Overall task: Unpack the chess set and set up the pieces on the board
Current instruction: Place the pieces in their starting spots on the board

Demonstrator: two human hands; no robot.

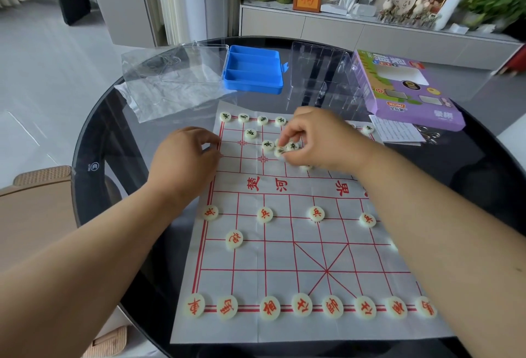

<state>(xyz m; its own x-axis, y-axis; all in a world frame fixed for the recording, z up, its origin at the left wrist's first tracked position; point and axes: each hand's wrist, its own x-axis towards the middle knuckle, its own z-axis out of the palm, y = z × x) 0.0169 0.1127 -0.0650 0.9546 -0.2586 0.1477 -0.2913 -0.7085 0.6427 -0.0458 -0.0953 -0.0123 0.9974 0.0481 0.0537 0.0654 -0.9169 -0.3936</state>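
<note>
A paper Chinese chess board [284, 246] with red lines lies on the round dark glass table. Red-lettered pieces [269, 308] line the near edge, with more on the rows above. Black-lettered pieces [244, 117] stand along the far edge, and a few [268, 145] sit loose further in. My right hand [318, 138] hovers over the far middle of the board, its fingertips pinched on a black-lettered piece [280, 151] among that loose cluster. My left hand [185, 155] rests curled on the board's far left edge, and I cannot see anything in it.
A blue compartment tray [253, 70] sits beyond the board, with a clear lid [196, 61] and plastic wrap to its left. A clear plastic insert [321, 72], a purple box [404, 90], a leaflet [395, 132] and metal rings lie at the right. A chair [34, 195] stands left.
</note>
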